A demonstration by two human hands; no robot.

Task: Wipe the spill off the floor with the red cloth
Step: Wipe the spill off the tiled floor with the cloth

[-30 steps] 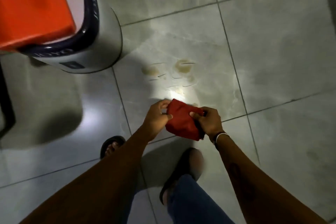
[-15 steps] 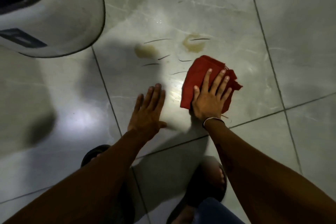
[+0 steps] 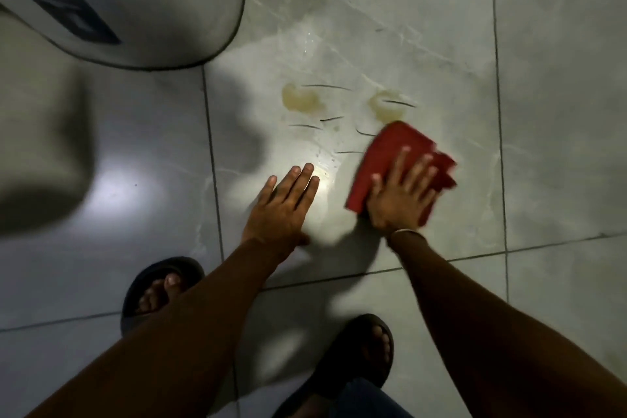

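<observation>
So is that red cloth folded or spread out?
Folded: the red cloth shows layered edges under the flat right hand.

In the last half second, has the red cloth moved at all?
Hardly, if at all. The red cloth remains pressed flat under the right hand, its top corner just below the right-hand brown spill patch.

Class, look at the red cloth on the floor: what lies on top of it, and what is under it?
The right hand lies flat on the red cloth, fingers spread. Under the cloth is the tiled floor; whether any spill sits beneath it is hidden.
</observation>
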